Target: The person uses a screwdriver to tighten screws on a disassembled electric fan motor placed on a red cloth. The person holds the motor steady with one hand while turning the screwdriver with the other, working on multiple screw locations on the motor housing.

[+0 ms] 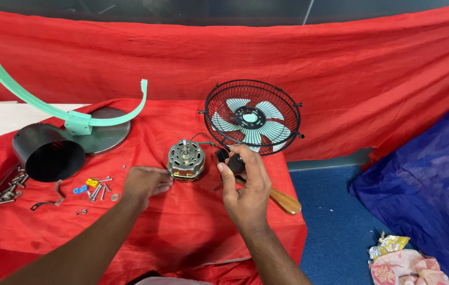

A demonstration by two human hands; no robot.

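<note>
Hands (145,182) at fan motor (186,161)

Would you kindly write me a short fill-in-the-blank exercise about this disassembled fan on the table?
1. The left hand rests beside the metal fan ____.
2. The right hand pinches a small ____ part.
3. The cloth covering the table is ____.
4. The blades inside the round black wire fan cage are pale ____.

Missing words: motor; black; red; green.

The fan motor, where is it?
In the head view, the fan motor sits mid-table on the red cloth, between the left hand and right hand, just in front of the black fan cage.
</note>
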